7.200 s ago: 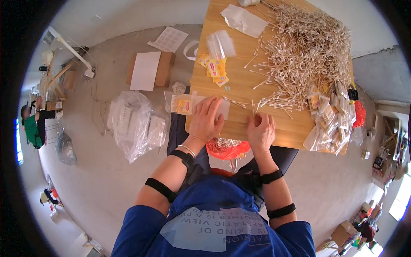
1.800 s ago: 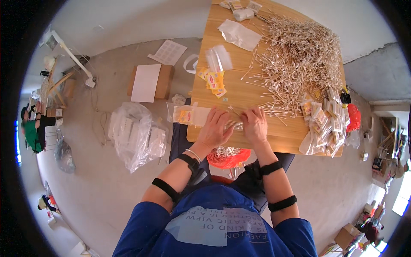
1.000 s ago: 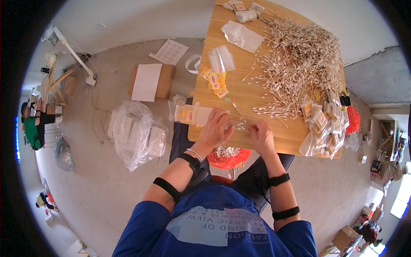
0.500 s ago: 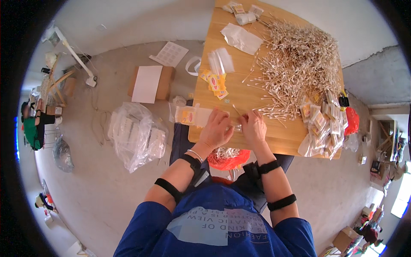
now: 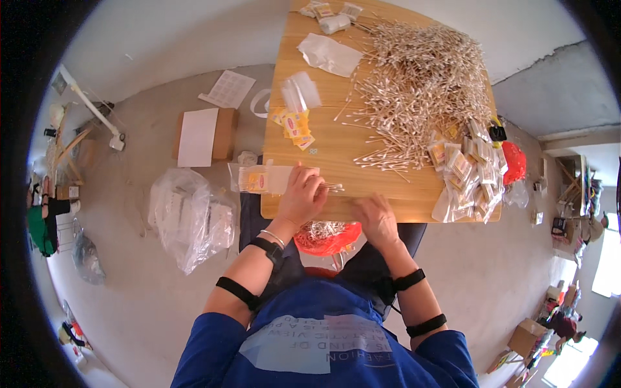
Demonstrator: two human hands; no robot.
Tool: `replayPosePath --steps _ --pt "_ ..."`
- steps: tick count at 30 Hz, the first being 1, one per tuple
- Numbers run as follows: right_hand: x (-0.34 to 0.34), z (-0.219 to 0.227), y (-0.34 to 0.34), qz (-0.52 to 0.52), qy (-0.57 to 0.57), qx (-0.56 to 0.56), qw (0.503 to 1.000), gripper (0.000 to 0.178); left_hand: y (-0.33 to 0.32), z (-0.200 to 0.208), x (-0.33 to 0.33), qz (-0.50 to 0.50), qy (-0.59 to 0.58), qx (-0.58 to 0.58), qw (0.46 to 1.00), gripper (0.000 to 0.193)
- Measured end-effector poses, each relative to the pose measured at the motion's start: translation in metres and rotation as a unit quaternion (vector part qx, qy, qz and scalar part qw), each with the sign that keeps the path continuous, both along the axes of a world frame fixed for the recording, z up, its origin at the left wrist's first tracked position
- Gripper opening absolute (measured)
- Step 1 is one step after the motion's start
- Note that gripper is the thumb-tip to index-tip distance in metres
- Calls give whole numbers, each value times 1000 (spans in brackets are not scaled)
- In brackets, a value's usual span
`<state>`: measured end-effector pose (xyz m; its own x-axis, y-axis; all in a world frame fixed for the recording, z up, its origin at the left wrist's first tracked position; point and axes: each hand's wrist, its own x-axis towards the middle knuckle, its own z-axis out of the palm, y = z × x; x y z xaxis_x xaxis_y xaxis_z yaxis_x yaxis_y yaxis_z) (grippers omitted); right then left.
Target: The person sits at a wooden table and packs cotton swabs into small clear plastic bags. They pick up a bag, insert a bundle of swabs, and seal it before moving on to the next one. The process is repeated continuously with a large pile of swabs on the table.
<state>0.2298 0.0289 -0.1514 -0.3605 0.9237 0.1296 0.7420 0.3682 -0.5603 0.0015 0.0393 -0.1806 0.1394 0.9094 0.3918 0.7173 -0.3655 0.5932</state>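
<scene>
Swabs point(image 5: 335, 187) pinched in left hand point(image 5: 303, 196), heads toward 3 o'clock; right hand point(image 5: 375, 218) apart at 4 o'clock, blurred, grip unclear.

Cotton swabs point(image 5: 427, 84) on table point(image 5: 336, 152), right of cards point(image 5: 295, 125).

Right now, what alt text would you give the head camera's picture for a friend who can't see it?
A person's left hand holds a small bunch of cotton swabs at a wood-grain table, while the blurred right hand is at the table's near edge. Beyond lies a big heap of loose swabs, with clear swab packets piled beside it.
</scene>
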Motion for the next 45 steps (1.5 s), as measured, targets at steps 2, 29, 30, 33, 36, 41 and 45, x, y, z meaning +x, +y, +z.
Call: replayPosePath --steps 2,29,30,33,36,41,45 --pt "23 -18 13 -74 -44 62 994 23 1 0 2 -4 4 5 1000 19" --pt "-52 -12 30 -89 104 63 989 20 -5 0 -7 57 -131 -9 990 52" --pt "-49 -12 26 -86 86 54 991 21 -4 0 -7 58 -134 -14 989 52" --pt "-47 -14 19 -39 56 50 996 25 -4 2 -7 60 -145 -31 987 52" --pt "-49 -13 16 -3 63 43 997 35 -4 2 -8 59 -155 -45 985 54" --pt "-55 -11 14 -13 17 56 998 42 -3 -2 -8 66 -163 -46 983 54" --pt "-60 -9 13 15 -43 82 996 47 -3 -1 -8 77 -178 -51 980 55"
